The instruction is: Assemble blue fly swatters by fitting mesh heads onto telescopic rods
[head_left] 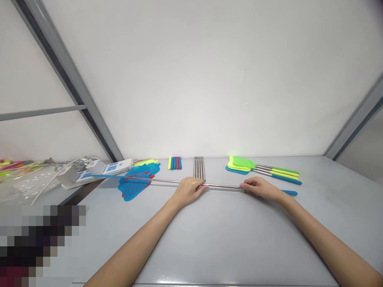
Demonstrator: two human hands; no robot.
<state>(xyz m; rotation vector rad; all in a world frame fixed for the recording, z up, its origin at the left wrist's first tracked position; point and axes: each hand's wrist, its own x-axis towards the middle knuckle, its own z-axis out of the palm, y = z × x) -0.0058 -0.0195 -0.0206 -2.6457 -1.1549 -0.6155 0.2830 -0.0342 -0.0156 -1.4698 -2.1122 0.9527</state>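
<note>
A fly swatter with a stretched-out metal rod (223, 186) lies across in front of me. Its blue head (106, 175) appears edge-on at the left end, and its blue handle (289, 193) sticks out past my right wrist. My left hand (190, 190) is closed around the middle of the rod. Farther right, the fingers of my right hand (259, 188) are closed on the same rod. Just behind my left hand lie several short metal rods (199, 167) side by side. Finished-looking swatters with green, yellow and blue heads (241, 163) are stacked behind my right hand.
Several coloured handle grips (175, 163) lie in a row by the wall. Loose blue, red and yellow swatter heads (134, 189) are piled at the left. Beyond the table's left edge are a power strip (118, 166) with plugs and a clear plastic bag (38, 188).
</note>
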